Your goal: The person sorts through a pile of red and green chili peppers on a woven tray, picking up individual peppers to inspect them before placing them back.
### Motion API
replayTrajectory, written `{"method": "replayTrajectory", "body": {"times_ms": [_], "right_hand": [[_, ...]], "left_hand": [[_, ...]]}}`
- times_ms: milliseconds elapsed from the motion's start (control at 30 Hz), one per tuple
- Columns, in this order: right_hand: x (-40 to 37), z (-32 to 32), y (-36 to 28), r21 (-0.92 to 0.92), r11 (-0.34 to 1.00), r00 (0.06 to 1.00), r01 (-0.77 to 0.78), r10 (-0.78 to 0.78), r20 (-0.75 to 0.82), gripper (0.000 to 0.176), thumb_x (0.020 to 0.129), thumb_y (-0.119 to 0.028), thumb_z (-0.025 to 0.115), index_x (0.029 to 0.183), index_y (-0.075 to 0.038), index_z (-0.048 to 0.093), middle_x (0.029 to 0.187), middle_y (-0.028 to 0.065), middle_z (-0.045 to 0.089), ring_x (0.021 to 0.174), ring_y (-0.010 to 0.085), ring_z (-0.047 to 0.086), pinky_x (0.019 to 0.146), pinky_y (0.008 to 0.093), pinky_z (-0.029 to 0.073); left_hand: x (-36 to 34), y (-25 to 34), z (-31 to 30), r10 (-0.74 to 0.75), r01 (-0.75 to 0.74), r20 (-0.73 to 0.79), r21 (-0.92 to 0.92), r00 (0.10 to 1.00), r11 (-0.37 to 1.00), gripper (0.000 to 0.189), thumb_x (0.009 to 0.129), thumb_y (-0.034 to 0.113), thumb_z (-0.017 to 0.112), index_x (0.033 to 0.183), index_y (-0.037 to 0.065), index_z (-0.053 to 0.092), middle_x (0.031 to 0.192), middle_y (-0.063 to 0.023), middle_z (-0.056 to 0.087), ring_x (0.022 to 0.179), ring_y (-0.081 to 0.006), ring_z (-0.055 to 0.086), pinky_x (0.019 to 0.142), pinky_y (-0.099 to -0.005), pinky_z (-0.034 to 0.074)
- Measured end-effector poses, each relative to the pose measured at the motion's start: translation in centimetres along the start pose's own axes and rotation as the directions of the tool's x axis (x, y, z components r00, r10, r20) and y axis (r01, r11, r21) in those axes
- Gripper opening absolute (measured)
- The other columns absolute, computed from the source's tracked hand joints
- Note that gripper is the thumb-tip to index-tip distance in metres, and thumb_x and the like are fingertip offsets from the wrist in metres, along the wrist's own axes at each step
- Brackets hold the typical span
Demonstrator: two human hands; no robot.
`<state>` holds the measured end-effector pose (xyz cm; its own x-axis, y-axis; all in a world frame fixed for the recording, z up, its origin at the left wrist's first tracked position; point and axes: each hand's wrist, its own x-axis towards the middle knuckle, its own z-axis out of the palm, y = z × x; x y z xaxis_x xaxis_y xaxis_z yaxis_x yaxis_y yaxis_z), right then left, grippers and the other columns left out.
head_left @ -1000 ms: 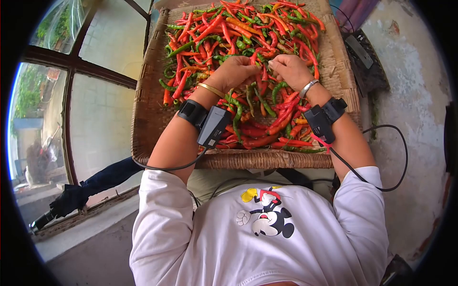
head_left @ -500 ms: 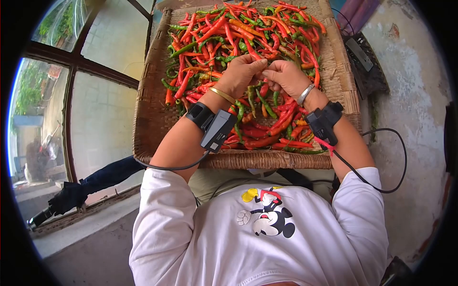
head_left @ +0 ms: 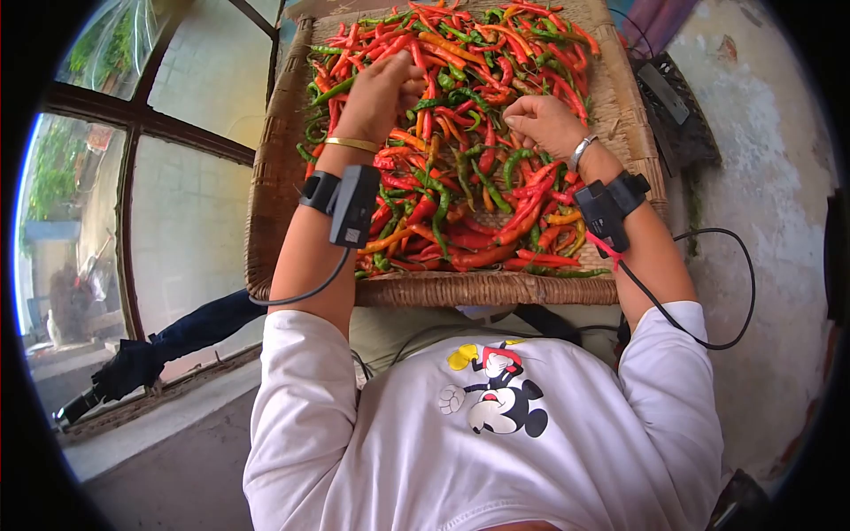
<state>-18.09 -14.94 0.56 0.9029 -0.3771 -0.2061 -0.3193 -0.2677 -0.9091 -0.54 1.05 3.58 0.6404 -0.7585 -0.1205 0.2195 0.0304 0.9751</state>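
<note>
Red, orange and green chili peppers (head_left: 478,234) fill a shallow woven basket (head_left: 496,290) in front of me. My left hand (head_left: 382,96) hovers over the left part of the pile, fingers loosely bent and apart, fingertips close to some red peppers. Nothing held shows in it, though its palm side is hidden. My right hand (head_left: 544,126) is above the right part of the pile, thumb and forefinger pinched together. Whatever it may hold is too small to make out. A gap with peppers below separates the two hands.
A window (head_left: 190,186) with a dark frame is on the left, and a folded dark umbrella (head_left: 199,332) leans below it. Beyond the basket's right side stands a black crate-like object (head_left: 677,111). Black cables (head_left: 748,274) run from the wrist devices.
My hands were together over the middle of the basket and have come apart. The left has moved left and away from me; the right has shifted slightly right.
</note>
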Motion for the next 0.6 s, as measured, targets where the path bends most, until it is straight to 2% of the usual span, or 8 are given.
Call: {"method": "replayTrajectory", "body": {"times_ms": [33, 100, 133, 200, 233, 333, 500, 600], "right_hand": [[0.0, 0.0, -0.3, -0.068, 0.996, 0.998, 0.063, -0.065, -0.027, 0.018, 0.082, -0.018, 0.054, 0.086, -0.001, 0.058, 0.064, 0.0016, 0.057, 0.051, 0.0077, 0.052, 0.045, 0.0219, 0.042], [-0.2, -0.4, -0.5, -0.039, 0.999, 0.998, -0.023, 0.021, -0.058, 0.017, 0.081, -0.017, 0.055, 0.084, -0.001, 0.059, 0.064, 0.0023, 0.057, 0.05, 0.0083, 0.052, 0.046, 0.0224, 0.042], [0.0, -0.5, -0.1, 0.009, 1.0, 0.997, -0.029, 0.03, -0.07, 0.017, 0.081, -0.017, 0.055, 0.084, -0.001, 0.059, 0.063, 0.0024, 0.057, 0.05, 0.0085, 0.052, 0.046, 0.0228, 0.043], [-0.1, -0.8, -0.1, 0.035, 0.999, 0.994, -0.039, 0.043, -0.1, 0.017, 0.08, -0.017, 0.055, 0.084, 0.0, 0.059, 0.063, 0.0031, 0.057, 0.051, 0.009, 0.053, 0.048, 0.0232, 0.044], [-0.1, -0.9, 0.1, 0.032, 0.999, 0.994, -0.04, 0.043, -0.103, 0.017, 0.08, -0.017, 0.055, 0.084, 0.0, 0.059, 0.063, 0.0031, 0.057, 0.051, 0.009, 0.053, 0.048, 0.0232, 0.044], [0.1, -1.1, 0.5, 0.033, 0.999, 0.993, -0.04, 0.044, -0.107, 0.018, 0.08, -0.017, 0.055, 0.084, 0.0, 0.059, 0.063, 0.0032, 0.057, 0.051, 0.0093, 0.053, 0.048, 0.023, 0.044], [0.0, -0.9, 0.6, 0.049, 0.998, 0.997, -0.04, 0.043, -0.064, 0.019, 0.08, -0.018, 0.055, 0.085, 0.0, 0.059, 0.063, 0.0036, 0.057, 0.05, 0.0093, 0.053, 0.048, 0.0232, 0.044], [0.0, -0.8, 0.3, 0.019, 0.999, 0.996, -0.038, 0.039, -0.075, 0.019, 0.08, -0.017, 0.055, 0.084, 0.001, 0.059, 0.063, 0.0036, 0.057, 0.049, 0.0096, 0.053, 0.047, 0.0233, 0.044]], "left_hand": [[-0.7, -0.4, 1.1, -0.06, 0.058, 0.004, 0.213, 0.998, 0.975, 0.03, 0.086, 0.025, 0.051, 0.103, 0.0, 0.053, 0.084, -0.0029, 0.061, 0.069, -0.008, 0.056, 0.056, -0.0183, 0.044], [-2.1, -1.5, 4.1, -0.189, 0.008, 0.271, 0.552, 0.944, 0.834, 0.026, 0.084, 0.021, 0.052, 0.101, 0.001, 0.057, 0.074, -0.0031, 0.061, 0.061, -0.0072, 0.055, 0.052, -0.0214, 0.044], [-2.7, -2.7, 5.2, -0.165, -0.214, 0.456, 0.667, 0.874, 0.713, 0.023, 0.082, 0.018, 0.055, 0.096, 0.001, 0.059, 0.07, -0.005, 0.061, 0.059, -0.0084, 0.056, 0.052, -0.0244, 0.044], [-4.1, -6.1, 7.2, 0.021, -0.598, 0.68, 0.628, 0.733, 0.498, 0.026, 0.074, 0.018, 0.06, 0.094, 0.001, 0.058, 0.071, -0.0126, 0.061, 0.064, -0.0264, 0.059, 0.061, -0.0346, 0.047], [-4.9, -6.6, 8.1, -0.017, -0.619, 0.682, 0.674, 0.732, 0.403, 0.031, 0.072, 0.02, 0.061, 0.096, 0.002, 0.057, 0.076, -0.0138, 0.061, 0.072, -0.0325, 0.058, 0.067, -0.0378, 0.046], [-6.3, -8.8, 9.3, 0.135, -0.67, 0.677, 0.641, 0.723, 0.374, 0.036, 0.07, 0.022, 0.063, 0.1, 0.003, 0.054, 0.077, -0.0135, 0.06, 0.076, -0.0326, 0.058, 0.07, -0.0395, 0.046], [-6.4, -8.9, 10.3, -0.107, -0.435, 0.486, 0.845, 0.867, 0.312, 0.036, 0.069, 0.027, 0.064, 0.096, 0.003, 0.055, 0.076, -0.0145, 0.059, 0.077, -0.0318, 0.058, 0.068, -0.0389, 0.046], [-6.1, -9.0, 10.3, -0.172, -0.422, 0.493, 0.845, 0.853, 0.328, 0.033, 0.069, 0.028, 0.063, 0.089, 0.002, 0.056, 0.076, -0.0159, 0.059, 0.074, -0.0321, 0.058, 0.067, -0.039, 0.046]]}}
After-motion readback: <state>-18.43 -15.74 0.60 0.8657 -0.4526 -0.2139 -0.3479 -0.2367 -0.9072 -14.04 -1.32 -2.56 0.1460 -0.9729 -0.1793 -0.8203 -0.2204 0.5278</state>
